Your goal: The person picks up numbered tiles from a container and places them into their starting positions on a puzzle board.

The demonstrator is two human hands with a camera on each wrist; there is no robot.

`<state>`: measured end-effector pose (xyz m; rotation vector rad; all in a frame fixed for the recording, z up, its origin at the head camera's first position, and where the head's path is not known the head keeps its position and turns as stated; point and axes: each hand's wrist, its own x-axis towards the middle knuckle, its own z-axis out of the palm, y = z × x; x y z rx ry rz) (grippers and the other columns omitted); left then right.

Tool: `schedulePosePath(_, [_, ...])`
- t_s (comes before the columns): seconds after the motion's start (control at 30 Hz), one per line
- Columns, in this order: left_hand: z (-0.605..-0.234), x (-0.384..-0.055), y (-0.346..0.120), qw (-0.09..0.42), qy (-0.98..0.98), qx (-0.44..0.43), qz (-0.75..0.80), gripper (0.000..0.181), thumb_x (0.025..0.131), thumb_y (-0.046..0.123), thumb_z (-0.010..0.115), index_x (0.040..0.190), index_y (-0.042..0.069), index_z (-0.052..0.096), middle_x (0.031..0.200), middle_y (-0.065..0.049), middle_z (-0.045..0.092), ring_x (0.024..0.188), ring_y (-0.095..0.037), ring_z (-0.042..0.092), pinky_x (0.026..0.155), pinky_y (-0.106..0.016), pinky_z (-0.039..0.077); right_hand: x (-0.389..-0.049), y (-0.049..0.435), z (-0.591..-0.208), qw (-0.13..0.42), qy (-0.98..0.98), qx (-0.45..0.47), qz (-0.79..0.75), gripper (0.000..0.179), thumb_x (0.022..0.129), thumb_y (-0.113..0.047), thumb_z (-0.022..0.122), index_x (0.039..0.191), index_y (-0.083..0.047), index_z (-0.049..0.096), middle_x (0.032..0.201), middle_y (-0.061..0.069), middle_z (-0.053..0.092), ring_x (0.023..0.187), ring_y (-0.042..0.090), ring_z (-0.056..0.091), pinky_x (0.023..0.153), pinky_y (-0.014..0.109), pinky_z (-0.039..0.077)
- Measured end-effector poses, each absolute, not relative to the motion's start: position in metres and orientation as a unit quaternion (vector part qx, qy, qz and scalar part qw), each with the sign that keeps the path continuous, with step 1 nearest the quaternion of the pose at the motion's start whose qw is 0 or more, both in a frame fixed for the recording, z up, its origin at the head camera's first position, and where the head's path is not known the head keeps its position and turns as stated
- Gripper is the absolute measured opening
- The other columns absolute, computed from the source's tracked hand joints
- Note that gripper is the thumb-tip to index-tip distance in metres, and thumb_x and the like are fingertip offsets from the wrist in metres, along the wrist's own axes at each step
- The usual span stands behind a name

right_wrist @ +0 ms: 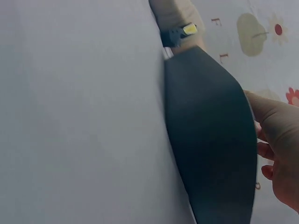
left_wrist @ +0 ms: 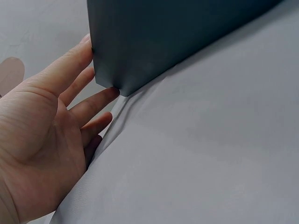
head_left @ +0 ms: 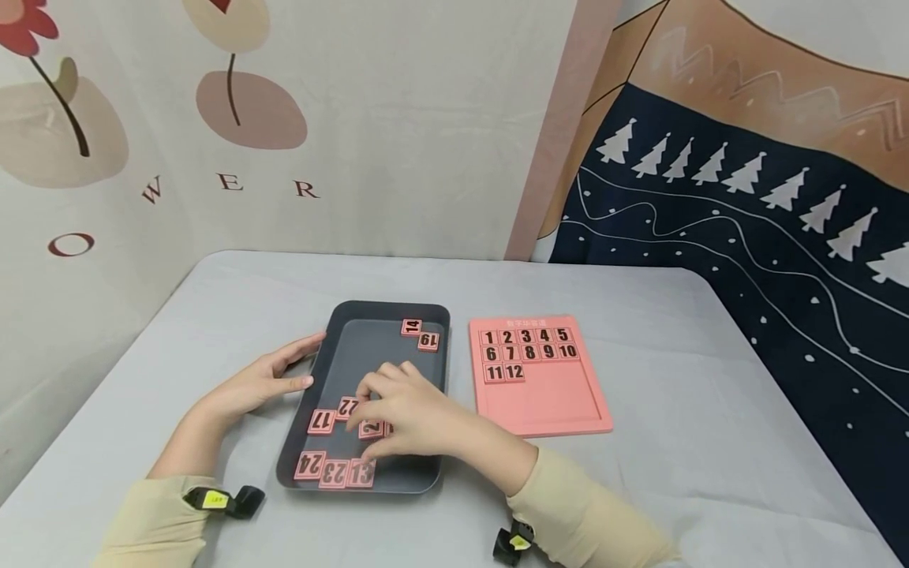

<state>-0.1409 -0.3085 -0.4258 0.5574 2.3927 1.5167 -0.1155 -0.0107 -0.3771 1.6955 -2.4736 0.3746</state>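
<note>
In the head view the dark grey tray (head_left: 341, 347) holds several pink number tiles. The left hand (head_left: 263, 383) rests against its left side, fingers extended; in the left wrist view the fingertips touch the tray's outer wall (left_wrist: 135, 42). Over the tray's lower half, the right hand (head_left: 412, 410) has bent fingers, thumb and forefinger apart. Below it lies a partly covered tile (head_left: 371, 429). Close by are tile 22 (head_left: 347, 408), tile 17 (head_left: 322, 421), tile 24 (head_left: 309, 465), tile 23 (head_left: 334, 473) and tile 13 (head_left: 361, 473). The right wrist view shows mainly the tray's outside (right_wrist: 210, 130).
Right of the tray lies a pink number board (head_left: 547, 402), with tiles 1 to 12 in order in its upper rows. Tile 14 (head_left: 412, 326) and tile 19 (head_left: 428, 341) sit at the tray's far right corner. A white cloth (head_left: 675, 473) covers the table.
</note>
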Motion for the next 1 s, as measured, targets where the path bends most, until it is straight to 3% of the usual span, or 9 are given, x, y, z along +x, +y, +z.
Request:
schedulePosePath(0.53, [-0.428,-0.142,-0.311,0.126,0.824,0.193,0.517,0.066,0.095,0.013,0.06,0.152,0.009,0.026,0.152,-0.019,0.027,0.138,-0.042,0.017,0.103,-0.065,0.016,-0.105,-0.044,-0.39,0.006,-0.812,0.583,0.041,0.035,0.076,-0.056,0.074,0.108,-0.042,0.07,0.101,-0.018,0.046,0.095,0.002,0.035,0.076,0.018,0.024])
schedulePosePath(1.0, [-0.429,-0.143,-0.31,0.127,0.824,0.184,0.521,0.066,0.095,0.014,0.061,0.151,0.008,0.027,0.152,-0.019,0.027,0.138,-0.041,0.017,0.105,-0.063,0.014,-0.116,-0.026,-0.391,-0.034,-0.827,0.557,0.068,0.04,0.068,-0.061,0.077,0.101,-0.04,0.07,0.102,-0.017,0.046,0.092,0.002,0.034,0.077,0.022,0.025])
